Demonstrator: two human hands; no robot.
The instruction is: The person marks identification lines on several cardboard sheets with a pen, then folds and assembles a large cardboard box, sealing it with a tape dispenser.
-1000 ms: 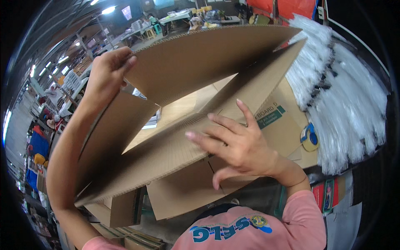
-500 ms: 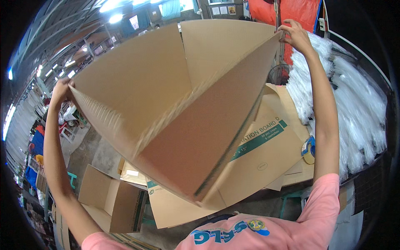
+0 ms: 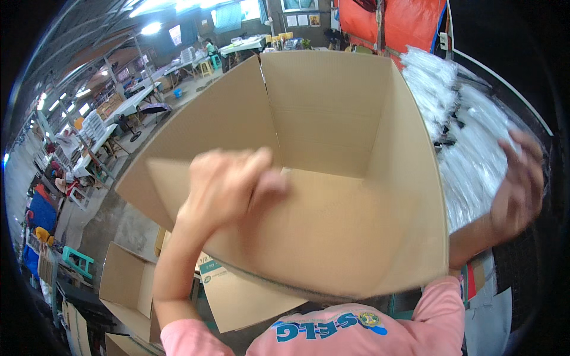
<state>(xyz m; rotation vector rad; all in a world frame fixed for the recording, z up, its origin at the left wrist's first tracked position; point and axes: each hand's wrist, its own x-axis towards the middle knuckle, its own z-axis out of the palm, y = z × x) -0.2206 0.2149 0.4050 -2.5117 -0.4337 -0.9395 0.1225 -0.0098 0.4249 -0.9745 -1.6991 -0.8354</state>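
Note:
A large brown cardboard box [image 3: 326,113] stands before me with its top uncovered and its inside facing me. My left hand [image 3: 228,184] is over its near left part, in front of a flap or panel. Its fingers look curled but are smeared by motion, so I cannot tell whether they hold anything. Outside the box's right wall is my right hand [image 3: 519,184], blurred, its fingers apart and nothing seen in them. A flat cardboard sheet [image 3: 249,296] with green print lies under the box's near side.
A smaller open carton [image 3: 127,285] sits at the lower left, with a green stool [image 3: 77,262] beyond it. Clear plastic bundles [image 3: 475,148] are piled on the right, below a red-orange sheet [image 3: 415,24]. Long work tables [image 3: 133,101] stand at the far left.
Both hands have left the box's upper edges: the left came inward over the box, the right dropped outside it. The box has tilted from its slanted position so its inside shows more.

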